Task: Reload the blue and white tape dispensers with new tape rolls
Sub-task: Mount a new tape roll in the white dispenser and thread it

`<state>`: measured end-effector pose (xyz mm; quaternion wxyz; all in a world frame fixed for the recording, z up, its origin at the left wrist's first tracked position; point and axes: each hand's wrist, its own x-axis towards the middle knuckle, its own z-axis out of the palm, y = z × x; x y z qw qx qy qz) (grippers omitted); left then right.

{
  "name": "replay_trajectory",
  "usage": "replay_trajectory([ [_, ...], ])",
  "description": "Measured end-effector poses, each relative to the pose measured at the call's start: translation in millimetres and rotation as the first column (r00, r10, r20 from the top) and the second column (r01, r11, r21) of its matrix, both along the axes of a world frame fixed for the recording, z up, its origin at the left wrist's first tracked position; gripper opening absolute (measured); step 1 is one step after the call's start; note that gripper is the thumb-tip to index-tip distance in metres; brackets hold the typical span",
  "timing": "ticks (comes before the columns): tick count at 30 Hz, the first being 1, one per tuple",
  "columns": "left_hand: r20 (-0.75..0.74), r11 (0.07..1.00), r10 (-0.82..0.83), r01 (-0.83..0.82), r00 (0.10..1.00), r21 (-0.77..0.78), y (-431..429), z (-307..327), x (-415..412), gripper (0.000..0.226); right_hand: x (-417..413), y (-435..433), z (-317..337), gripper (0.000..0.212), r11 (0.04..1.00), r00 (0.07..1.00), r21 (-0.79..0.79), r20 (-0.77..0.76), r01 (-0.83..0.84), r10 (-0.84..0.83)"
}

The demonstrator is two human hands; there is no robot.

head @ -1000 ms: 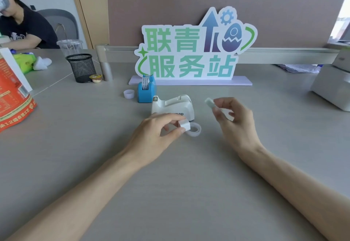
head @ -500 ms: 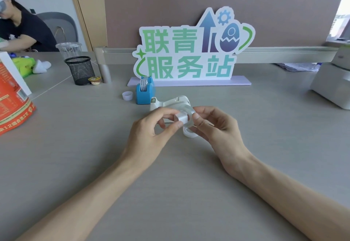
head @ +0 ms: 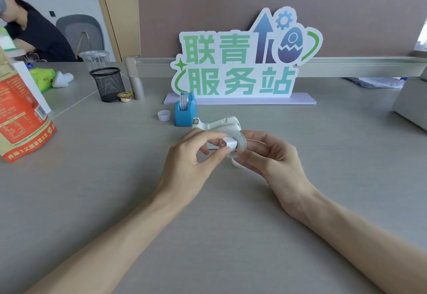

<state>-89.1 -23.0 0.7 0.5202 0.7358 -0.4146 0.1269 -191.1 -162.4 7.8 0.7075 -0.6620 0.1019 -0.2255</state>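
A clear tape roll (head: pixel 240 140) is held just above the table, in front of the white tape dispenser (head: pixel 219 124). My left hand (head: pixel 191 162) pinches a small white hub (head: pixel 228 144) that sits in the roll's centre. From the right, my right hand (head: pixel 272 157) grips the roll. A white ring (head: pixel 236 163) lies on the table under my hands, mostly hidden. The blue tape dispenser (head: pixel 184 110) stands behind, with a tape roll in it. A small white core (head: pixel 164 115) lies to its left.
A sign (head: pixel 242 62) with green characters stands on a lilac base behind the dispensers. At the left are a black mesh cup (head: pixel 108 84), a clear plastic cup (head: pixel 94 59) and an orange bag (head: pixel 20 113). A grey box (head: pixel 410 104) sits at the right. A person sits at far left.
My hands came together: the right hand, apart a second ago with a small white piece, now grips the clear roll, with the left hand's white hub in its centre.
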Motion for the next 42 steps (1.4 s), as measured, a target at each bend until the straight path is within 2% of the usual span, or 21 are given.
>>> replay_trajectory([
  [10,0.01,1.0,0.018,-0.018,1.0,0.003,-0.2,-1.4,0.9,0.013,-0.5,1.2,0.3,0.026,1.0,1.0,-0.03,-0.016,-0.003,0.003],
  [35,-0.004,1.0,0.017,-0.017,1.0,-0.002,-0.9,-2.1,0.3,0.015,2.0,-0.7,-0.2,0.026,0.997,0.999,0.06,-0.011,-0.047,0.048],
  [42,0.044,0.999,0.047,-0.047,0.998,0.003,-0.7,-1.7,-0.6,0.013,1.4,-0.9,-0.4,0.027,0.997,0.997,0.04,-0.009,-0.071,0.071],
])
